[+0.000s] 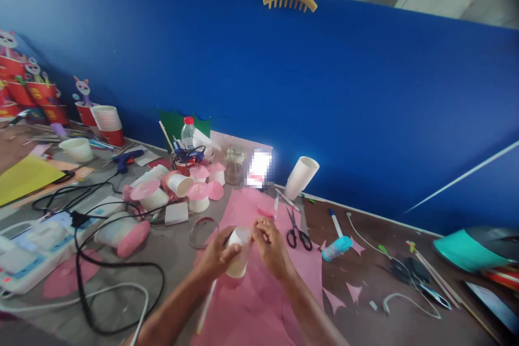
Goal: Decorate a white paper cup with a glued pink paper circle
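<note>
My left hand [216, 254] is wrapped around a white paper cup [239, 266], its thumb across the cup's side. Beside the rim, my right hand [268, 243] has thumb and fingertips pinched together; whatever is between them is too small to make out. Under both hands lies a large pink sheet [259, 308]. Black-handled scissors [299, 233] rest on it, right of my right hand. A roll of clear tape [204, 232] sits on the table left of my left hand. Several white cups with pink paper [198, 197] attached stand beyond it.
Black cables [121, 265] and a white power strip [28, 259] spread over the left side, near a blue glue gun [128, 158]. Another person's hand [14, 146] is at the far left. A tall white cup stack [302, 175] leans by the blue partition [365, 92]. Pink scraps [334, 300] lie right.
</note>
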### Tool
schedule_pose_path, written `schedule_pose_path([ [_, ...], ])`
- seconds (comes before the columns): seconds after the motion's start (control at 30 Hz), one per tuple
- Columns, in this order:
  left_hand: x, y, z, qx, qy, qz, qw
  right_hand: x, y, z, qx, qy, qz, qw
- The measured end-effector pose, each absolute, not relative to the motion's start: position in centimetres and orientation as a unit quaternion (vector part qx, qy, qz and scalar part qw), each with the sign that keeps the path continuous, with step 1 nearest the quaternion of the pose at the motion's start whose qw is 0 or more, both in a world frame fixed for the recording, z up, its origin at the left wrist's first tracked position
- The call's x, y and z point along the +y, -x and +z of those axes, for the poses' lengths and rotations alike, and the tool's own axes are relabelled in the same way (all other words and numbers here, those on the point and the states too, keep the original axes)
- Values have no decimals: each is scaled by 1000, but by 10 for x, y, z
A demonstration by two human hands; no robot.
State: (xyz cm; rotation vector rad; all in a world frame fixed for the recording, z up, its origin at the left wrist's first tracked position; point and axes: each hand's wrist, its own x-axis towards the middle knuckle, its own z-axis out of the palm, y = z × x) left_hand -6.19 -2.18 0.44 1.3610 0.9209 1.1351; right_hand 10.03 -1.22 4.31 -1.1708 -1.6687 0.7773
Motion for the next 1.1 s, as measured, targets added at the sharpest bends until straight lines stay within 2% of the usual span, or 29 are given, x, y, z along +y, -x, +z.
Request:
schedule_pose_path([
  [0.17, -22, 63, 4, 387, -564, 475, 554, -15, -103, 51, -667, 461, 302, 500],
  [0.53, -20, 66, -3, 416, -603, 465, 497, -27, -92, 58, -718, 451, 325, 419],
  [0.67, -21, 65, 0, 390, -596, 457, 533, -21, -94, 54, -658, 454, 435, 414],
  [0.73, -24, 64, 4, 375, -575, 460, 564, -13, -99, 47, -567, 465, 510, 450],
  [0.8, -26, 64, 6, 371, -530, 477, 594, -2, -109, 39, -486, 477, 533, 502],
  [0.87, -27, 65, 5, 377, -462, 511, 619, 12, -125, 30, -489, 505, 467, 537],
  [0.97, -25, 67, 2, 396, -379, 547, 633, 32, -149, 16, -559, 566, 268, 544],
  [1.1, -24, 69, 4, 372, -365, 539, 662, 44, -159, -6, -589, 564, 201, 542],
])
